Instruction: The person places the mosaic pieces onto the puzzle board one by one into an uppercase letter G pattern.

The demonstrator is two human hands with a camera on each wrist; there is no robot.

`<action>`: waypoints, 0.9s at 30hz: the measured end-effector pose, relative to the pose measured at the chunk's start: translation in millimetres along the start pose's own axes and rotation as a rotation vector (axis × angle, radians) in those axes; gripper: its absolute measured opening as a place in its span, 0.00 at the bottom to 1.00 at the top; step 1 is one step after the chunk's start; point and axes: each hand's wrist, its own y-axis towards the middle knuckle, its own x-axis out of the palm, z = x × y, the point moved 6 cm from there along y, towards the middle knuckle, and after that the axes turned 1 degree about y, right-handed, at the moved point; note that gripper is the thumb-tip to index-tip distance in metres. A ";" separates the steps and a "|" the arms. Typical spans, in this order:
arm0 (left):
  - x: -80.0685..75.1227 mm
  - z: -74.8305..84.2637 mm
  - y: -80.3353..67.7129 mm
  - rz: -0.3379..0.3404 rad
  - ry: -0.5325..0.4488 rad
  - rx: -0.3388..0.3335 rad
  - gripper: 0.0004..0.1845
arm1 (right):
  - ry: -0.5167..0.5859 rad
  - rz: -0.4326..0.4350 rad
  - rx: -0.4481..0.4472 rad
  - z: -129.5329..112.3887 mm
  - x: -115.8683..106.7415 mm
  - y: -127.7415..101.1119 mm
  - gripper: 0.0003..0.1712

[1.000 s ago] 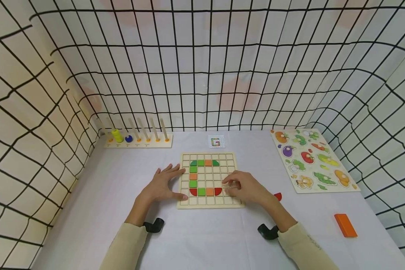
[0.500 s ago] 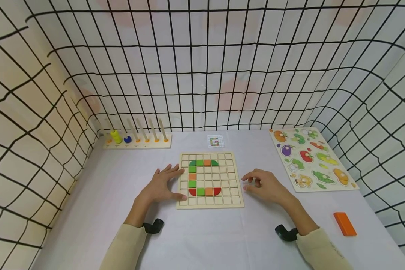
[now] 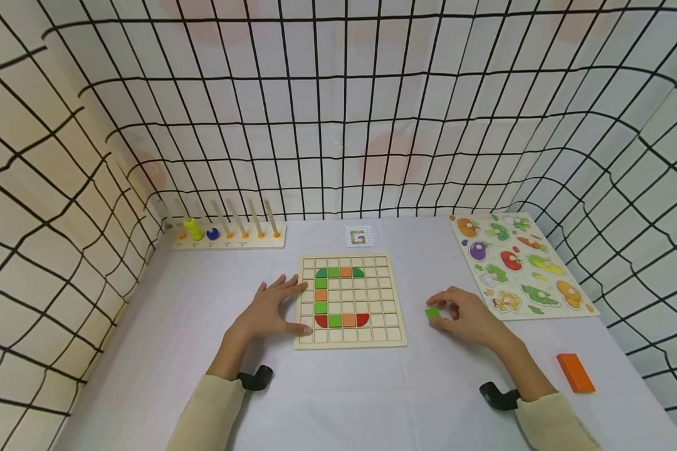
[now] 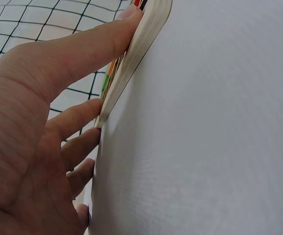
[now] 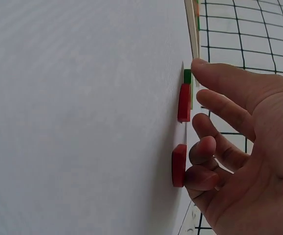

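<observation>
A square wooden grid board point(image 3: 372, 333) holds green, orange and red tiles laid in a C shape. My left hand point(image 3: 269, 308) rests at its left edge, fingers spread, the thumb on the lower-left corner. To the right of the board, my right hand point(image 3: 467, 317) is low over the table. Its thumb and index finger stand on either side of a light green square tile point(image 3: 432, 312), with a slight gap by the index fingertip. In the right wrist view, a dark green piece point(image 5: 187, 76) and two red pieces, one nearer point(image 5: 184, 104), lie by the fingers.
A printed pattern card point(image 3: 359, 237) lies behind the board. At the back left stands a peg counting rack point(image 3: 228, 243) with yellow and blue rings. A vegetable puzzle board point(image 3: 524, 269) and an orange block point(image 3: 576, 373) are on the right. Black netting point(image 3: 338, 125) surrounds the table.
My right hand has moved rightward from over the grid board to the light green tile, uncovering the board's right side. My left hand and the laid tiles keep their places.
</observation>
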 end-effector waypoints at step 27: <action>0.4 1.2 0.2 -0.003 -0.003 -0.011 0.53 | -0.003 -0.012 0.045 1.0 -0.8 4.0 0.15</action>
